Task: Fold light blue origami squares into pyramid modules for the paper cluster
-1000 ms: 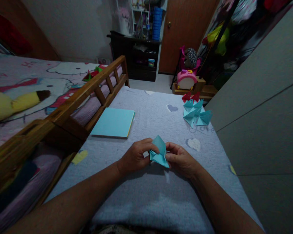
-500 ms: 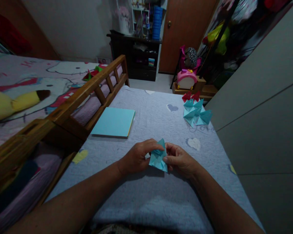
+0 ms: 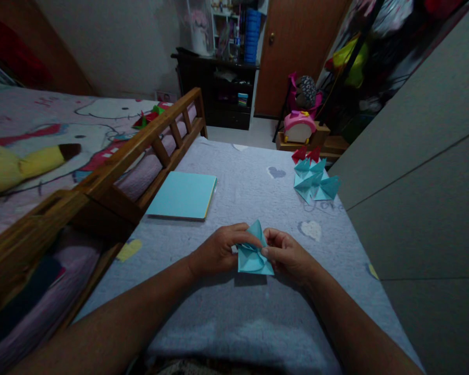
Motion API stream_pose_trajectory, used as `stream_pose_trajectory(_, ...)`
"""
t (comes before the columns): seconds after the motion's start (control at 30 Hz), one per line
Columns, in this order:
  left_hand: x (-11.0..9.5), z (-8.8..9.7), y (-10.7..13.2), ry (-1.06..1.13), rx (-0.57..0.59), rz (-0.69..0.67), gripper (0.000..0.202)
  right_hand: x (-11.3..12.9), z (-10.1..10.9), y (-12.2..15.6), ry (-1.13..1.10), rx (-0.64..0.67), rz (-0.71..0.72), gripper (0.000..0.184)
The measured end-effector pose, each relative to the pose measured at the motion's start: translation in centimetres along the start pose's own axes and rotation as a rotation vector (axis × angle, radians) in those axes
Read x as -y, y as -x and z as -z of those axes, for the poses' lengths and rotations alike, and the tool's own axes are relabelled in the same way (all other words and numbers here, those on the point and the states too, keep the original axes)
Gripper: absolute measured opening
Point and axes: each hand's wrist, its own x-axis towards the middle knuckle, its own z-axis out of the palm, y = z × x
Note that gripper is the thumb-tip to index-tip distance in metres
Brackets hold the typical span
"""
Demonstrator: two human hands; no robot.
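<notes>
A light-blue folded paper piece [image 3: 255,263] is held between my two hands, just above the sheet, with a pointed flap standing up at its far side. My left hand [image 3: 223,249] grips its left side, the index finger lying across the folds. On the right edge, my right hand [image 3: 287,254] pinches the paper between thumb and fingers. Part of the paper is hidden behind my fingers. A stack of square paper [image 3: 183,195], light blue on top, lies beyond my left hand. Farther right sit several light-blue folded paper pieces [image 3: 315,179] with red ones [image 3: 305,154] behind them.
The bed sheet [image 3: 242,323] is pale with printed hearts. A wooden rail [image 3: 140,151] runs along the left, with a yellow plush toy [image 3: 31,166] beyond it. A pale cabinet wall [image 3: 426,208] bounds the right. At the back stand a dark cabinet [image 3: 219,94] and a pink toy case [image 3: 299,126].
The folded paper has turned and spread wider between my hands, its lower edge flatter and its top flap more upright. Both hands stay in nearly the same place.
</notes>
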Motion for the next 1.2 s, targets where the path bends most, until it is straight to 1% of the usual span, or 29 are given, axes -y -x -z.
stream_pose_trajectory(0.17,0.2,0.2,0.0,0.011,0.023,0.049,0.01,0.2,-0.2,0.1,-0.001,0.013,-0.004,0.04)
stream_pose_trajectory(0.3,0.4,0.3,-0.1,0.009,0.026,0.025,0.012,0.4,0.0,0.2,-0.012,-0.019,-0.021,0.034)
stream_pose_trajectory(0.37,0.4,0.3,-0.1,0.01,0.028,0.007,0.013,0.5,0.1,0.2,0.001,-0.056,0.0,0.032)
stream_pose_trajectory(0.5,0.5,0.2,-0.1,0.019,0.025,-0.013,0.013,0.6,0.0,0.2,0.126,-0.118,0.07,0.031)
stream_pose_trajectory(0.67,0.4,0.1,-0.1,0.012,0.019,-0.021,0.016,1.1,-0.5,0.3,0.314,-0.154,0.174,0.028)
stream_pose_trajectory(0.73,0.3,0.2,-0.1,0.005,0.023,-0.025,0.018,1.1,-0.8,0.2,0.376,-0.192,0.206,0.027)
stream_pose_trajectory(0.83,0.2,0.2,-0.1,-0.002,0.043,-0.005,0.02,0.9,-0.9,0.1,0.457,-0.258,0.247,0.025)
stream_pose_trajectory(0.9,0.2,0.1,-0.1,0.0,0.049,0.006,0.019,0.7,-0.9,0.1,0.482,-0.281,0.267,0.025)
stream_pose_trajectory(1.0,0.4,0.0,-0.1,0.012,0.05,0.015,0.016,0.8,-1.0,0.1,0.482,-0.268,0.267,0.024)
stream_pose_trajectory(1.1,0.5,0.0,-0.1,0.045,0.043,0.018,0.017,1.1,-1.0,0.3,0.443,-0.2,0.253,0.022)
stream_pose_trajectory(1.2,0.5,0.0,-0.1,0.066,0.055,0.025,0.018,1.2,-1.1,0.4,0.393,-0.153,0.264,0.025)
